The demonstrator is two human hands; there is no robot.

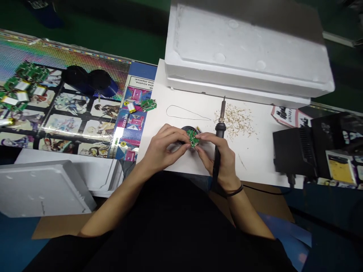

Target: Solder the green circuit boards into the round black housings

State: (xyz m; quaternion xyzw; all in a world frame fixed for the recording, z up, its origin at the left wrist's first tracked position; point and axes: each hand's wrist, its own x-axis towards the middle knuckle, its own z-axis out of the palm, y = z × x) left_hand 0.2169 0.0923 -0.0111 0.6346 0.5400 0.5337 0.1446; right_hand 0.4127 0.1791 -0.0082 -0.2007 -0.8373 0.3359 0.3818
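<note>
A small green circuit board (193, 138) is pinched between the fingertips of both my hands, over the white work surface. My left hand (167, 145) grips its left edge with thumb and forefinger. At its right edge are the thumb and forefinger of my right hand (221, 155), which also holds a soldering iron (220, 130), tip pointing away from me. Behind the board shows part of a dark round object (185, 129), mostly hidden. Further off lies a loop of thin wire (184, 107), and right of the iron are scattered tan crumbs (238, 121).
A large white foam box (244, 49) stands at the back. To the right sits a black box-shaped unit (295, 151) with a cable. On the left are another board with a battery (148, 105), a pile of boards (25, 81), dark blue rolls (90, 81) and a foam lid (42, 189).
</note>
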